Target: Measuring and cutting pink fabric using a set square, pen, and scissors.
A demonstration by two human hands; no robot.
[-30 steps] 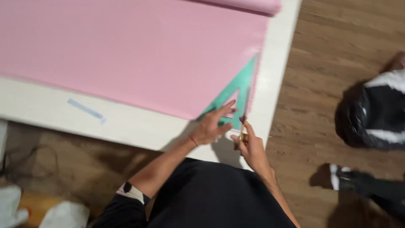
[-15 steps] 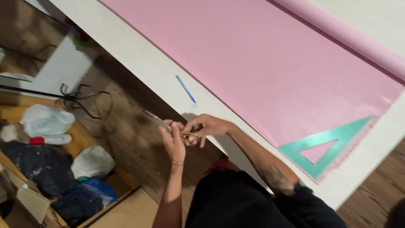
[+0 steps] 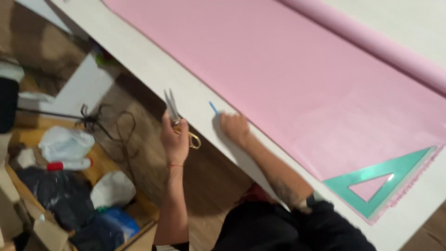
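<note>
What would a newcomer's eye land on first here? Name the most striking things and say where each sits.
The big pink sheet spread across the white table dominates the upper right, with a roll of it along the far edge. At lower right a green set square lies at the sheet's corner. In the middle, the left hand holds gold-handled scissors just off the table edge, while the right hand rests on the table by a blue pen.

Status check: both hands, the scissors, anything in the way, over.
Left hand gripping gold-handled scissors off the table edge, blades shut. Right hand on white table at blue pen. Pink fabric spread flat, green set square lying apart on it.
</note>
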